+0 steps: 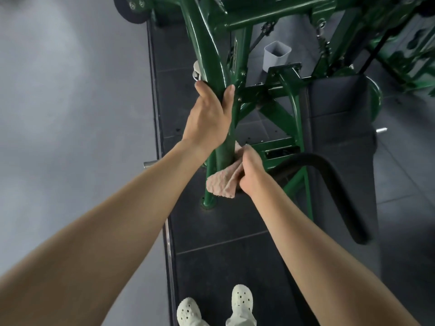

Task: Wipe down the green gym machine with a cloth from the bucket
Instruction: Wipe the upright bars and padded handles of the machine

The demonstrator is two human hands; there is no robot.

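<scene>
Left hand (207, 114) grips the green upright (223, 156); right hand (253, 175) clutches pink cloth (222, 184) against it; label (236, 56) unreadable.

My left hand (207, 116) is sitting higher on the post (224, 151), my right hand (253, 172) lower, with the cloth (222, 184) against it. The bucket (276, 56) is standing behind the post, the pad (339, 118) lying to its right.

The glossy dark-green tubular steel gym machine (209, 55) filled the upper centre and right of the frame, with one upright post running down to a bolted foot at centre. A crumpled pale-pink terry cloth (223, 182) lay bunched against that post's lower part. A pale grey square plastic bucket (277, 55) stood upright and open behind the bars, at upper centre.
</scene>
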